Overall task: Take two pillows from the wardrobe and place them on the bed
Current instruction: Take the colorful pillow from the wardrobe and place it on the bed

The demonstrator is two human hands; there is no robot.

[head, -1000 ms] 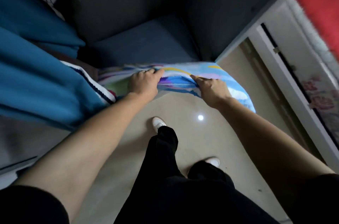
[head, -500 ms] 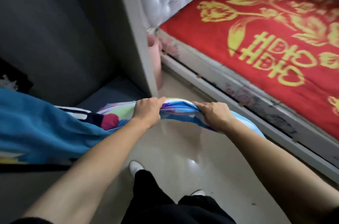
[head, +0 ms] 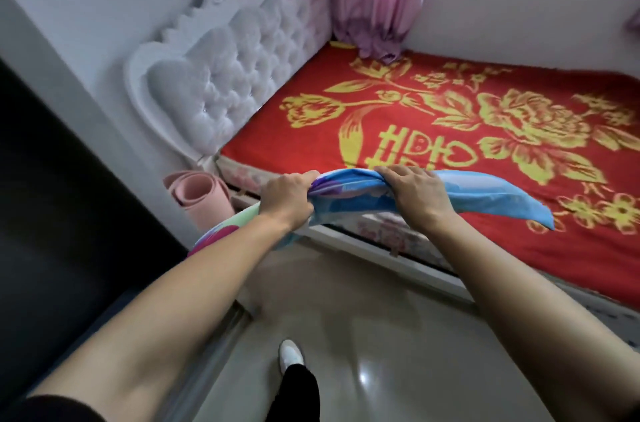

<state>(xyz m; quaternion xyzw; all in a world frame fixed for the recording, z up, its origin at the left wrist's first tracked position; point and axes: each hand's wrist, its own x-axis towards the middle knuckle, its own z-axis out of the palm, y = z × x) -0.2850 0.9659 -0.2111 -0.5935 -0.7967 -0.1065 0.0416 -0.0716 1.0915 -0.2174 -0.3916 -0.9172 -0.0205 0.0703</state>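
Fingers of the left hand point(head: 286, 198) and right hand point(head: 417, 195) are clamped on the bunched top edge of a soft, glossy blue pillow point(head: 485, 195) with multicoloured print, held in the air over the near edge of the bed point(head: 433, 103). The bed's red blanket bears golden flowers and large yellow characters. At far left is a white tufted headboard point(head: 235, 75); a pink rolled mat point(head: 199, 195) stands beside it.

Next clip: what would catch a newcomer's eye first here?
The red blanket with gold flowers covering the bed at right stands out most. In front of it, the left hand and right hand grip a colourful pillow held over the bed's edge. A tufted white headboard stands at upper left.
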